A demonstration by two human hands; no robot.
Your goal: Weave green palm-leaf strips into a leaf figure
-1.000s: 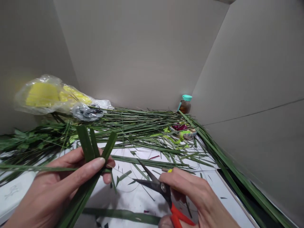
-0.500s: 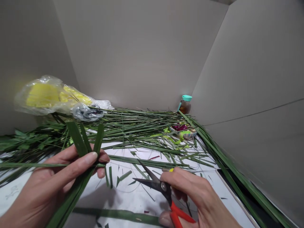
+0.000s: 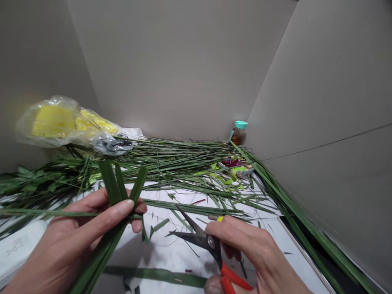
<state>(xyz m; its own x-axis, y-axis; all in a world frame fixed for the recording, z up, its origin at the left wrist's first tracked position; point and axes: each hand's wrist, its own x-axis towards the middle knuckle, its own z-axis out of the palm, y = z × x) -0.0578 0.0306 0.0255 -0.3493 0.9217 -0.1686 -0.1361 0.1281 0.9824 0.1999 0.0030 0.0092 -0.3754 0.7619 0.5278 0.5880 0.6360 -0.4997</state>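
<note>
Grey walls [image 3: 171, 69] box in a white surface [image 3: 174, 255] strewn with long green leaves [image 3: 183, 163].
The left hand [image 3: 72, 232] is closed around a bunch of leaf strips [image 3: 112, 183], its thumb lying across them; three tips stand up above the fingers and the rest runs down past the lower edge of the view. The right hand [image 3: 254, 253] is closed on the handles of red-handled scissors [image 3: 211, 243], whose blades stand parted with nothing between them, their tips just below a loose strip. Cut bits [image 3: 156, 226] lie scattered on the surface. Beyond the leaves are a plastic bag [image 3: 58, 122] holding something yellow, a jar [image 3: 238, 132] with a teal lid, and a small dish [image 3: 235, 167] of purple and green scraps.
</note>
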